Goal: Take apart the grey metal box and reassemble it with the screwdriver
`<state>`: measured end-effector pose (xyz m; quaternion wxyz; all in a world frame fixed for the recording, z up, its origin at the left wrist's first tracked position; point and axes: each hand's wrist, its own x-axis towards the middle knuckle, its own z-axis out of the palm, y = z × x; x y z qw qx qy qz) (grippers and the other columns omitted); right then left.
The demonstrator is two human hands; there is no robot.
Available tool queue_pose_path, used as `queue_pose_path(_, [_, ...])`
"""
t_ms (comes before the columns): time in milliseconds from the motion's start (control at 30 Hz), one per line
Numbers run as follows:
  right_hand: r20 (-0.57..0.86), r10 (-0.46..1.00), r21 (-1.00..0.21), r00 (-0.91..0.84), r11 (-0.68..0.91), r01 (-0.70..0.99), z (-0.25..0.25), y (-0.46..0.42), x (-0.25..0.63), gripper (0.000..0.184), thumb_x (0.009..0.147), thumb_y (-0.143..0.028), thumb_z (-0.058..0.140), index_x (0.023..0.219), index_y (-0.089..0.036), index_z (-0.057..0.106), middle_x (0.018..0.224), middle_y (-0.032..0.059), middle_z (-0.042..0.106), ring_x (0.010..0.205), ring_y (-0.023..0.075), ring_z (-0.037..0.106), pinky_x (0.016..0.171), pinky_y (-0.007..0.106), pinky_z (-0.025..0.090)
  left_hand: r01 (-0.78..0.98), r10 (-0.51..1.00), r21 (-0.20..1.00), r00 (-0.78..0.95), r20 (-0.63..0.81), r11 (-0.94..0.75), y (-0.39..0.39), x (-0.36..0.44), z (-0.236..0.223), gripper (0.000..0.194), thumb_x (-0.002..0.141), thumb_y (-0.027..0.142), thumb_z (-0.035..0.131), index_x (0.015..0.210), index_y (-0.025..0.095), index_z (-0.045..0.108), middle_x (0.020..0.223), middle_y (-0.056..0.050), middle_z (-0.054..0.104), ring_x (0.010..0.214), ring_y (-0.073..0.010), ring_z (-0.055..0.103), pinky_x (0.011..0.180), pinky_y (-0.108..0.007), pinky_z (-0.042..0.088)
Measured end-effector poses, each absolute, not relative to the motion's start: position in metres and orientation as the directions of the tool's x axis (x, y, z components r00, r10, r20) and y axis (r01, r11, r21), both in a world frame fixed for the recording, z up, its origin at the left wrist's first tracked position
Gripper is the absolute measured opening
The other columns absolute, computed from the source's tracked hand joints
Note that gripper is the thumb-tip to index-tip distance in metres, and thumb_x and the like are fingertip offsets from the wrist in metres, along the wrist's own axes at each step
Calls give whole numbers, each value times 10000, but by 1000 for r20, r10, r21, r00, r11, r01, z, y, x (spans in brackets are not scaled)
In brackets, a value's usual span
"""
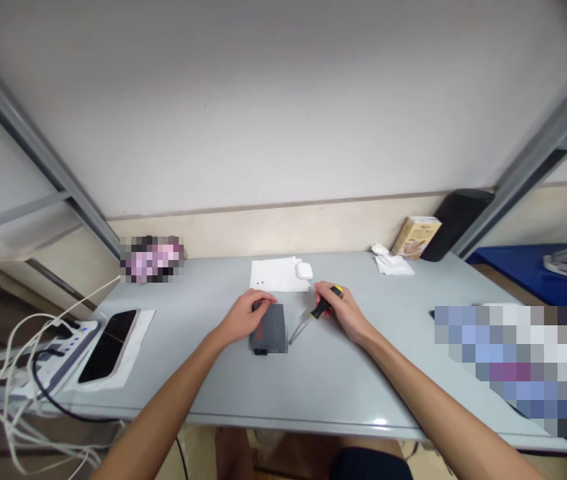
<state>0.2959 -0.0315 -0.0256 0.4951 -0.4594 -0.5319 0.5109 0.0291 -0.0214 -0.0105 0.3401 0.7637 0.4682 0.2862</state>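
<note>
A dark grey box-shaped device (274,327) lies on the table in front of me, with an orange mark on its left part and a blurred patch at its lower right corner. My left hand (248,315) grips its upper left side, fingers curled over the top edge. In my right hand (340,312) is a screwdriver (321,308) with a black and yellow handle. Its metal shaft slants down to the left, and the tip is close beside the device's right edge; whether they touch, I cannot tell. Two tiny dark pieces lie on a white paper (276,277) behind the device.
A white rounded case (304,270) sits on the paper. To the left are a phone (109,347) and a power strip (58,357) with tangled cables. Crumpled tissue (394,264), a small carton (416,237) and a black cylinder (458,223) stand back right. Pixelated items lie at both sides.
</note>
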Motion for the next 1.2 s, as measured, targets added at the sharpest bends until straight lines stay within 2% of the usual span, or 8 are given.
queue_pose_path(133, [59,985,-995,-160,70,65,-20,-36,293,528,912,-678,628,683,-202,606,564,-29,500,529,130,476,553,277,344,530,905,774,405,129,-347,-20,29,-13,262,1012,286,507,1024,227,763,1015,-50,730,1010,-231,704,994,-388,519])
queue_pose_path(867, [65,991,-997,-120,69,29,-20,-35,293,535,902,-698,616,680,-212,594,584,-30,485,537,139,454,564,298,327,520,894,755,404,195,-399,-16,27,-23,250,1004,266,527,1028,232,773,991,-52,732,995,-219,687,953,-369,533])
queue_pose_path(1200, [53,983,-999,-177,52,-10,-23,-32,295,519,915,-676,620,689,-209,602,572,-29,492,538,142,461,564,295,320,489,870,743,420,259,-458,-16,27,-22,250,1005,264,520,970,231,765,988,-55,748,999,-229,688,948,-376,532])
